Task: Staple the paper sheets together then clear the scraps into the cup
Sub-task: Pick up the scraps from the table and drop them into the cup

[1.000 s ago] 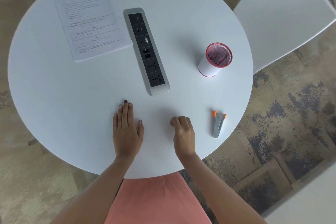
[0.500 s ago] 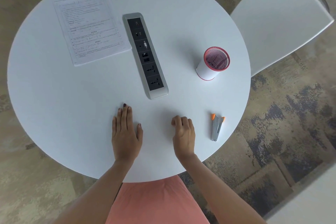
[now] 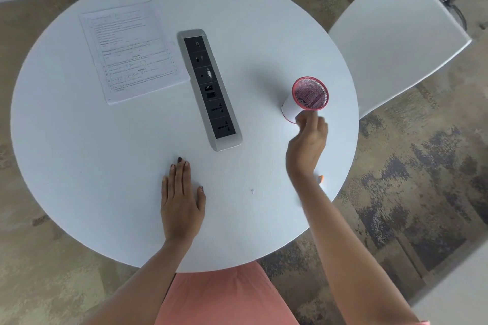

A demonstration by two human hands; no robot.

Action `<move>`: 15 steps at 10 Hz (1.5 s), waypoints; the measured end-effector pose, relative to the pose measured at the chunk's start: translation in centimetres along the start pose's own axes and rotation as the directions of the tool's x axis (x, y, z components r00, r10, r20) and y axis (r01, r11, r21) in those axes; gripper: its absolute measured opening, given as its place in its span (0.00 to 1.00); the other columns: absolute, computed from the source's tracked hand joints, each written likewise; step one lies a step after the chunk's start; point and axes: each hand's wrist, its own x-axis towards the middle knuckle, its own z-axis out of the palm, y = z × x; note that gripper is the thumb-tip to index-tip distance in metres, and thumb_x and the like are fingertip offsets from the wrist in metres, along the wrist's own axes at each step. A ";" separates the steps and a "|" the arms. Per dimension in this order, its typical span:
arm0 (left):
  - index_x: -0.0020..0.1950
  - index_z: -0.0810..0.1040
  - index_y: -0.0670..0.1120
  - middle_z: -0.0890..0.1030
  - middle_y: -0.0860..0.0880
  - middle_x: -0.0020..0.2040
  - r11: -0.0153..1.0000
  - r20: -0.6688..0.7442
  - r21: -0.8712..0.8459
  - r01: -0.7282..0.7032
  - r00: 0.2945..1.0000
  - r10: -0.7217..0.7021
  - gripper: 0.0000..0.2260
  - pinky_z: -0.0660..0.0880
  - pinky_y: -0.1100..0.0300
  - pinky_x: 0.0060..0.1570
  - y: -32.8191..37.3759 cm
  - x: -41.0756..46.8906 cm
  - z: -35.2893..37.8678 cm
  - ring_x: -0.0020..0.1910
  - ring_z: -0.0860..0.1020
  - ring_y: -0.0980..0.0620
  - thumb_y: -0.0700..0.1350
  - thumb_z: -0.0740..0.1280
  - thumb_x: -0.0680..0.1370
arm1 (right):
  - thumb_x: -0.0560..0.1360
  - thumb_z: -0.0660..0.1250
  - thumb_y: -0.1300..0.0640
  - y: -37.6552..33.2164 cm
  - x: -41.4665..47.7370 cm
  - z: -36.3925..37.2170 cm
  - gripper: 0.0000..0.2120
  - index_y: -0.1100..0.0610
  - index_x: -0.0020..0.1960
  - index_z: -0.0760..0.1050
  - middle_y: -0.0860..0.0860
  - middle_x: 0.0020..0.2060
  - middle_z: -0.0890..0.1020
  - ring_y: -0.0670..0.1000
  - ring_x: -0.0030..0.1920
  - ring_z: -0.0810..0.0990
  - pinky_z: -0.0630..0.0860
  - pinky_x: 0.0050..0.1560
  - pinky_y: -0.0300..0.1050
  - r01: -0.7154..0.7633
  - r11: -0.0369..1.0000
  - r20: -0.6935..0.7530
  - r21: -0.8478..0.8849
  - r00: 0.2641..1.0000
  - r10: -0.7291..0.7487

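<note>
- The round table (image 3: 79, 155) is nearly bare, so the clearing looks close to done.
- The paper sheets (image 3: 132, 53) lie squared at the far left beside the power strip (image 3: 210, 87); no staple is visible, too small to tell.
- The left hand (image 3: 182, 200) rests flat, fingers together, holding nothing.
- The right hand (image 3: 307, 140) is blurred just beside the cup (image 3: 310, 93), fingertips pinched; whether it holds a scrap I cannot tell.
- The stapler (image 3: 320, 179) peeks out behind that wrist.
- One tiny scrap (image 3: 252, 191) remains.
</note>
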 end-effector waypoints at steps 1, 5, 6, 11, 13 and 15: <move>0.78 0.58 0.39 0.59 0.44 0.79 1.000 -0.004 0.001 -0.004 1.000 0.004 0.27 0.52 0.50 0.78 0.0 0.0 0.0 0.79 0.58 0.45 0.49 0.51 0.81 | 0.68 0.58 0.76 0.0 3.3 0.3 0.13 0.63 0.44 0.75 0.58 0.38 0.78 0.58 0.37 0.72 0.59 0.38 0.40 -0.032 0.999 -0.101 -0.007 0.994 0.032; 0.78 0.58 0.39 0.59 0.44 0.79 1.000 0.000 0.006 0.001 1.000 -0.001 0.27 0.53 0.50 0.78 0.0 0.0 0.0 0.78 0.58 0.46 0.49 0.52 0.81 | 0.71 0.60 0.72 1.9 7.5 2.0 0.11 0.63 0.44 0.80 0.61 0.37 0.81 0.62 0.40 0.75 0.62 0.37 0.46 -0.052 0.984 0.008 -0.169 0.998 0.054; 0.78 0.58 0.39 0.60 0.44 0.79 1.000 0.002 0.011 0.005 1.000 -0.005 0.27 0.54 0.49 0.78 0.1 0.0 0.0 0.78 0.59 0.46 0.49 0.52 0.81 | 0.70 0.62 0.70 2.2 7.7 2.0 0.10 0.61 0.44 0.80 0.60 0.36 0.81 0.61 0.39 0.74 0.66 0.38 0.50 -0.039 0.985 0.003 -0.170 0.999 0.040; 0.78 0.57 0.40 0.58 0.44 0.80 1.000 0.001 -0.003 0.004 1.000 -0.004 0.27 0.52 0.50 0.78 -0.1 0.0 0.1 0.79 0.57 0.45 0.49 0.52 0.81 | 0.67 0.62 0.77 0.8 -5.6 -0.5 0.17 0.60 0.48 0.79 0.55 0.43 0.78 0.56 0.44 0.76 0.72 0.45 0.46 0.062 0.997 0.238 0.049 0.969 -0.072; 0.78 0.59 0.39 0.59 0.44 0.79 1.000 -0.018 -0.016 0.004 1.000 -0.004 0.27 0.53 0.50 0.78 0.1 0.0 0.0 0.79 0.57 0.46 0.49 0.53 0.80 | 0.64 0.62 0.81 1.6 -13.6 -1.5 0.23 0.64 0.54 0.78 0.57 0.50 0.80 0.57 0.50 0.78 0.76 0.47 0.46 0.113 0.993 0.500 -0.030 0.862 -0.083; 0.78 0.59 0.39 0.59 0.44 0.79 1.000 -0.024 -0.007 -0.002 1.000 0.002 0.27 0.53 0.50 0.78 -0.1 -0.1 0.0 0.79 0.57 0.46 0.48 0.55 0.80 | 0.54 0.64 0.84 0.8 -16.3 -3.0 0.33 0.65 0.57 0.77 0.57 0.51 0.80 0.56 0.50 0.78 0.80 0.39 0.45 0.257 0.965 0.630 -0.058 0.759 -0.164</move>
